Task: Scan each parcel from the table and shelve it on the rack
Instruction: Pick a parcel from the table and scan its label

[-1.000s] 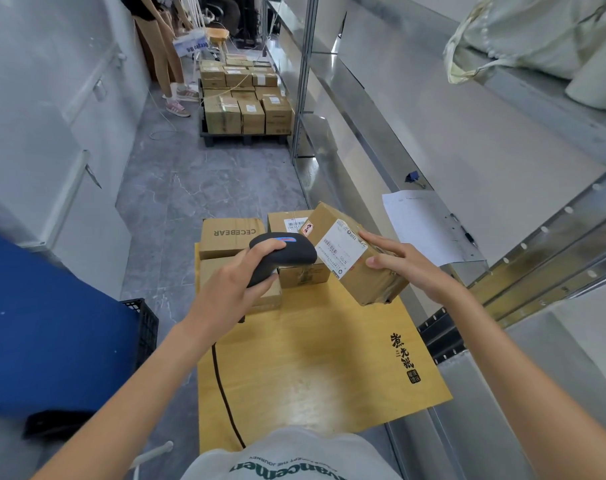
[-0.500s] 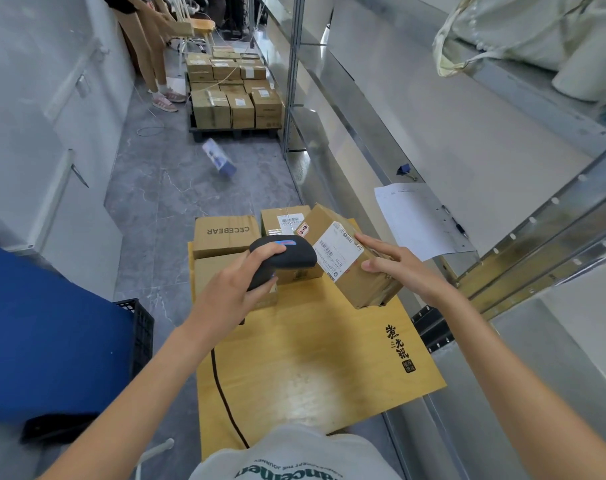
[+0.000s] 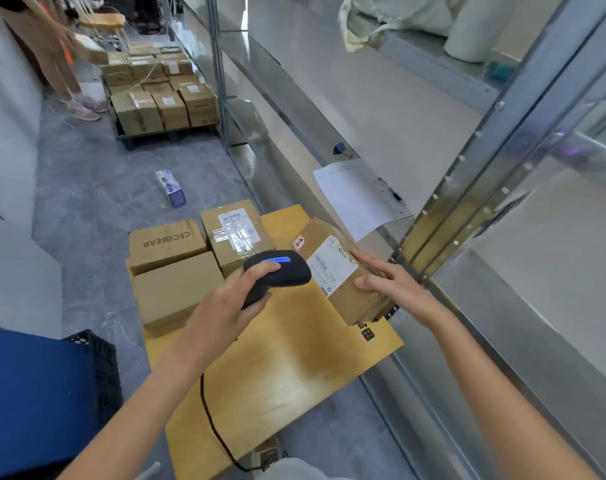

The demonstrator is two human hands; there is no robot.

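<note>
My right hand holds a brown cardboard parcel tilted above the right side of the wooden table, its white barcode label facing left. My left hand grips a black corded scanner with a blue light on top, its head almost touching the label. Three more parcels stand at the table's far end: one printed CECEBEAR, a plain one and one with a label under tape.
The metal rack runs along the right, with a sheet of paper on its shelf. A pallet of boxes and a person's legs are far left. A small blue-white box lies on the floor. A black crate stands at my left.
The parcel and my right hand have shifted right toward the rack post. The scanner stays at the label. The small box that was falling now lies on the floor.
</note>
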